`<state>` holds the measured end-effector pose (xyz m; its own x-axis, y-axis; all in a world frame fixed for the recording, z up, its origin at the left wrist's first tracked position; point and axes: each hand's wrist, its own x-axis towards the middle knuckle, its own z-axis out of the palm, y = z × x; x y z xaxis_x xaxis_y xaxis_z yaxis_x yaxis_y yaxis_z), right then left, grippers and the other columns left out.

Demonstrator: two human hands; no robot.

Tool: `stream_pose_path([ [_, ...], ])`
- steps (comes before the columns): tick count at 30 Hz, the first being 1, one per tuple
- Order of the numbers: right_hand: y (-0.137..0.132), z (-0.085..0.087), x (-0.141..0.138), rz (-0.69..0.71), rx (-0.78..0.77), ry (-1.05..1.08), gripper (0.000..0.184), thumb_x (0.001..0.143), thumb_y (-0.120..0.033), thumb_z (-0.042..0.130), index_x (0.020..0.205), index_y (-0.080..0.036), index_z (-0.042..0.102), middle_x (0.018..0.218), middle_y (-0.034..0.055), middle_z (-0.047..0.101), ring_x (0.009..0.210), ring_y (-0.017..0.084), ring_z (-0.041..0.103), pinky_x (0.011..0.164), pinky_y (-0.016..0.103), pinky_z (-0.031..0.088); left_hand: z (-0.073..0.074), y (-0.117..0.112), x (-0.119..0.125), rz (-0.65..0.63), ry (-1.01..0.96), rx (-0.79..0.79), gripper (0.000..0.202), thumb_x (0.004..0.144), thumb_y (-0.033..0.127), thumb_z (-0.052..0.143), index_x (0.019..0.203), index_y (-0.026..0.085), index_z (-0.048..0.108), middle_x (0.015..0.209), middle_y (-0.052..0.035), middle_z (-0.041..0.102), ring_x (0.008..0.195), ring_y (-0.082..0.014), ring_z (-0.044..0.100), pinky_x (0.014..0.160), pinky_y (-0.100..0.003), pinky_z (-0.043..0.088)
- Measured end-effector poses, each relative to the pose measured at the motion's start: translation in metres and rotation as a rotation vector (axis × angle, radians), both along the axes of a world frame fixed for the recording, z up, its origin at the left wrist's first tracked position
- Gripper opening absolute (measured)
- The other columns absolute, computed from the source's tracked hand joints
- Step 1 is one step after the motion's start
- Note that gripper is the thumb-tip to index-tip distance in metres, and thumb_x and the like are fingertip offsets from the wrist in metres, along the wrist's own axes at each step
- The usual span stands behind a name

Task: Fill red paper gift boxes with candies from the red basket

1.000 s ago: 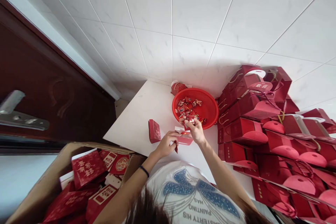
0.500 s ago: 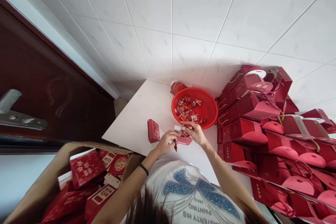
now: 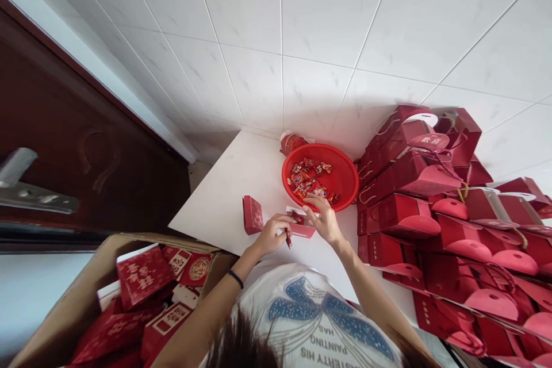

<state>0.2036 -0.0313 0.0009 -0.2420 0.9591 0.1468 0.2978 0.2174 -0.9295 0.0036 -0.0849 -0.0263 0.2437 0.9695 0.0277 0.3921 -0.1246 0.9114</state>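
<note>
A small open red gift box (image 3: 302, 224) lies on the white table (image 3: 224, 195) in front of me. My left hand (image 3: 272, 234) grips its near-left edge, fingers curled round a flap. My right hand (image 3: 324, 218) rests over the box's right side with fingers partly spread; whether anything is in them is hidden. Just beyond stands a round red basket (image 3: 340, 175) holding several wrapped sweets (image 3: 308, 178). A closed small red box (image 3: 253, 214) lies to the left of my hands.
A tall pile of finished red gift boxes (image 3: 431, 201) fills the table's right side. A cardboard carton (image 3: 81, 299) of flat red boxes sits low at the left. A dark wooden door (image 3: 77, 144) with a metal handle is at the left; white tiled wall (image 3: 328, 29) behind.
My right hand came back from the basket's rim, where it held sweets, down onto the open box. My left hand stayed on the box's edge.
</note>
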Motion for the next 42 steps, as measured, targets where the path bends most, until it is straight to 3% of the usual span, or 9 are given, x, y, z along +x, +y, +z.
stream_pose_path([
  [5, -0.013, 0.017, 0.009, -0.003, -0.167, 0.084, 0.033, 0.089, -0.052, 0.063, 0.091, -0.021, 0.073, 0.084, 0.0069, 0.071, 0.076, 0.021, 0.065, 0.069, 0.031, 0.052, 0.017, 0.001, 0.0, 0.084, -0.141, -0.027, 0.026, 0.067, 0.002, 0.055, 0.061, 0.021, 0.072, 0.105, -0.0097, 0.073, 0.112, -0.025, 0.062, 0.102, -0.041, 0.049],
  [10, -0.016, 0.026, 0.01, 0.194, -0.347, 0.159, 0.039, 0.081, -0.052, 0.072, 0.102, -0.02, 0.072, 0.08, 0.0026, 0.069, 0.064, 0.014, 0.056, 0.06, 0.026, 0.046, 0.035, 0.006, 0.008, 0.067, -0.344, -0.13, 0.02, 0.072, 0.01, 0.058, 0.063, 0.021, 0.071, 0.112, -0.0082, 0.07, 0.111, -0.0249, 0.063, 0.099, -0.039, 0.053],
  [14, -0.012, 0.028, 0.01, 0.337, -0.518, 0.299, 0.049, 0.073, -0.054, 0.08, 0.104, -0.017, 0.07, 0.068, -0.0016, 0.063, 0.059, 0.011, 0.051, 0.055, 0.023, 0.04, 0.035, 0.01, 0.013, 0.08, -0.379, -0.138, 0.017, 0.075, 0.013, 0.058, 0.074, 0.02, 0.073, 0.118, -0.0078, 0.07, 0.115, -0.0247, 0.063, 0.099, -0.038, 0.054],
  [18, -0.01, 0.024, 0.018, 0.161, -0.426, 0.292, 0.038, 0.072, -0.05, 0.08, 0.088, -0.02, 0.063, 0.069, -0.0019, 0.062, 0.061, 0.012, 0.054, 0.057, 0.024, 0.042, 0.021, 0.007, 0.009, 0.21, -0.32, -0.131, 0.026, 0.083, 0.019, 0.059, 0.105, 0.021, 0.072, 0.114, -0.0079, 0.071, 0.109, -0.0218, 0.066, 0.096, -0.035, 0.055],
  [21, -0.012, 0.02, 0.024, 0.037, -0.26, 0.12, 0.025, 0.077, -0.041, 0.074, 0.078, -0.022, 0.059, 0.063, -0.003, 0.058, 0.057, 0.012, 0.05, 0.055, 0.025, 0.039, 0.007, 0.002, 0.002, 0.237, -0.149, -0.065, 0.014, 0.084, 0.022, 0.063, 0.091, 0.021, 0.075, 0.111, -0.0082, 0.068, 0.111, -0.023, 0.064, 0.097, -0.036, 0.055],
  [26, -0.014, 0.018, 0.025, 0.053, -0.188, -0.063, 0.006, 0.077, -0.025, 0.064, 0.074, -0.022, 0.06, 0.062, -0.0024, 0.061, 0.058, 0.014, 0.053, 0.058, 0.026, 0.04, -0.006, 0.002, 0.0, 0.221, -0.04, 0.035, 0.017, 0.087, 0.018, 0.061, 0.088, 0.022, 0.077, 0.109, -0.0071, 0.062, 0.107, -0.0201, 0.064, 0.101, -0.038, 0.052],
  [33, -0.012, 0.025, 0.02, 0.134, -0.206, -0.002, 0.008, 0.079, -0.029, 0.063, 0.08, -0.021, 0.066, 0.068, -0.0005, 0.064, 0.061, 0.014, 0.054, 0.062, 0.026, 0.043, 0.017, 0.005, 0.009, 0.213, -0.057, 0.074, 0.047, 0.079, 0.02, 0.07, 0.125, 0.023, 0.064, 0.113, -0.0065, 0.065, 0.1, -0.0201, 0.064, 0.095, -0.036, 0.054],
  [37, -0.012, 0.033, 0.014, 0.141, -0.308, 0.174, 0.022, 0.079, -0.039, 0.071, 0.089, -0.02, 0.068, 0.076, 0.0019, 0.069, 0.067, 0.015, 0.06, 0.065, 0.027, 0.047, 0.033, 0.005, 0.018, 0.082, -0.172, -0.039, 0.021, 0.084, 0.028, 0.066, 0.102, 0.019, 0.071, 0.101, -0.0059, 0.072, 0.094, -0.0201, 0.067, 0.087, -0.031, 0.053],
  [42, -0.015, 0.028, 0.003, 0.06, -0.464, 0.459, 0.044, 0.065, -0.047, 0.086, 0.093, -0.02, 0.067, 0.088, 0.0044, 0.073, 0.073, 0.017, 0.065, 0.068, 0.028, 0.051, 0.036, 0.005, 0.028, 0.233, -0.439, -0.203, 0.029, 0.086, 0.044, 0.065, 0.095, 0.016, 0.069, 0.093, -0.0053, 0.074, 0.086, -0.02, 0.068, 0.078, -0.029, 0.053],
])
